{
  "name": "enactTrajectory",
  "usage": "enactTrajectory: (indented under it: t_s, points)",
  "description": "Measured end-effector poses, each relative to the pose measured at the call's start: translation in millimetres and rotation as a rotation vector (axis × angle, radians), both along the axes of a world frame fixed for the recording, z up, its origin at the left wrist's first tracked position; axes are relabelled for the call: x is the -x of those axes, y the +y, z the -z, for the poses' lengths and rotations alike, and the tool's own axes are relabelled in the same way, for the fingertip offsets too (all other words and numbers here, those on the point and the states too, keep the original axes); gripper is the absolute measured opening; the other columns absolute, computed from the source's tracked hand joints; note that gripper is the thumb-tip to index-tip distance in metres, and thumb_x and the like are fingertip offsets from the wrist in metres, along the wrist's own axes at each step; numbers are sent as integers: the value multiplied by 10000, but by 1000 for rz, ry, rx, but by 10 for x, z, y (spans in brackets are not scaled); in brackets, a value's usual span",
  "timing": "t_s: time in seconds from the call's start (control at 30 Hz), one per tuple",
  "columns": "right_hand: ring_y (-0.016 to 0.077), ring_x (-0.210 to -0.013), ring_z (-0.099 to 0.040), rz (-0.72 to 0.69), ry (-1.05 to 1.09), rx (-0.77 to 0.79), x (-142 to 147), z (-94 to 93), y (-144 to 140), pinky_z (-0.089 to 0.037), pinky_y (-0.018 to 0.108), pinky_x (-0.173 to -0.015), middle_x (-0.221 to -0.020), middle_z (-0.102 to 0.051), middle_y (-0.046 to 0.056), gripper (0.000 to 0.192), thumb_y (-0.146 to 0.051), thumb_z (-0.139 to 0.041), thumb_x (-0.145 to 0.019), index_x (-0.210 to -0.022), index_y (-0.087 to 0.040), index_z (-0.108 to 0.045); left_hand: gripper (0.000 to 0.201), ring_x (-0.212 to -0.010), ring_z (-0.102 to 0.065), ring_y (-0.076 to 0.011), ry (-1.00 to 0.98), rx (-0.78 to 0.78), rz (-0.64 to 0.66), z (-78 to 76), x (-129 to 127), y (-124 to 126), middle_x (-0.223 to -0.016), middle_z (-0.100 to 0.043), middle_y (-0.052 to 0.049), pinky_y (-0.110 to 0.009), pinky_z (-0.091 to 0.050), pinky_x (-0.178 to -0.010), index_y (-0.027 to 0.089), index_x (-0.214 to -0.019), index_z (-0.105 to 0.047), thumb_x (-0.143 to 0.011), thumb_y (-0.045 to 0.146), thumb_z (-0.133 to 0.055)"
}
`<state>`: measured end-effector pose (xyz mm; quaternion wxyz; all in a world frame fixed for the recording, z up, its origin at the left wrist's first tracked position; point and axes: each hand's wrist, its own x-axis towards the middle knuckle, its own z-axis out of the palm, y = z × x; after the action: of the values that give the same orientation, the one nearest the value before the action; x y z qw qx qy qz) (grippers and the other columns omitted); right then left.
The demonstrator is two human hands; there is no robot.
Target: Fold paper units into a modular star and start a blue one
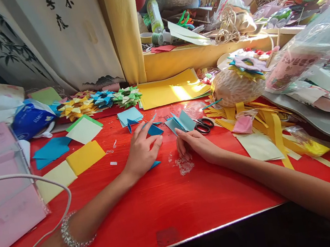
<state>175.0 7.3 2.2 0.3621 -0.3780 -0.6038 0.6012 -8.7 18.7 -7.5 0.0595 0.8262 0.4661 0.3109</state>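
My left hand (143, 151) is just above the red table, its fingers stretched out and the thumb apart, over dark blue folded paper pieces (154, 130). It seems to hold nothing. Another blue piece (155, 164) shows partly beneath its wrist side. My right hand (198, 145) pinches a light blue folded paper (180, 121) between thumb and fingers, its flaps standing up. Black-handled scissors (204, 125) lie right behind that hand. Below its fingers is a small heap of clear plastic scraps (185, 165). A stack of light blue paper (130, 116) lies beyond my left hand.
Paper sheets in blue (52, 151), yellow (85, 157) and cream (57, 181) lie at left, near a pink folder (1, 188) and white cable (67, 203). Folded paper rings (128, 97) line the back. Yellow strips (275, 130) and a netted round object (237, 86) are at right.
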Motion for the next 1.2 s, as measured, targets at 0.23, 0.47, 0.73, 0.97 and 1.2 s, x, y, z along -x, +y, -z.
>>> enactTrajectory:
  t_s: [0.23,0.47,0.73,0.97,1.2]
  points:
    - [65,-367,-441,-27,-44,-44,3,25,-6,-342,206,-413,-455,-496,-2,566,-539,-333,-845,-462,-140,-453,365,-1288,-222,-243,131,-28,-28,46,-45,-10,-1265,-507,-21,-494,-200,-1043,182,-1110,-574,-908,291,-291]
    - [56,-436,-480,71,-30,-113,27,74,-33,-385,182,-373,-787,-545,-3,291,-456,-466,-820,-935,-189,-484,326,-1225,-324,-246,49,-288,32,-51,-40,-142,-1212,-549,-50,-458,-250,-1005,155,-1177,-504,-876,200,-386]
    - [47,-468,-493,165,21,-128,9,106,-12,-418,194,-367,-1039,-454,32,473,-391,-546,-784,-1186,-304,-313,362,-1074,-490,-188,-76,-344,276,-83,16,-220,-1154,-549,-83,-367,-397,-916,185,-1190,-469,-840,104,-425]
    - [90,-537,-435,153,-83,-295,-29,-26,-85,-364,211,-509,-567,-427,-25,307,-382,-463,-836,-626,-163,-508,364,-1018,-515,-164,-148,-339,232,-78,34,-246,-1093,-510,-64,-289,-471,-848,221,-1176,-489,-840,91,-440]
    - [133,-715,-600,183,77,-193,36,-31,-164,-482,277,-673,-905,-593,45,238,-378,-444,-848,-963,-192,-537,246,-978,-532,-157,-274,-128,129,-99,17,-217,-1034,-536,-50,-282,-489,-822,214,-1061,-566,-860,165,-433]
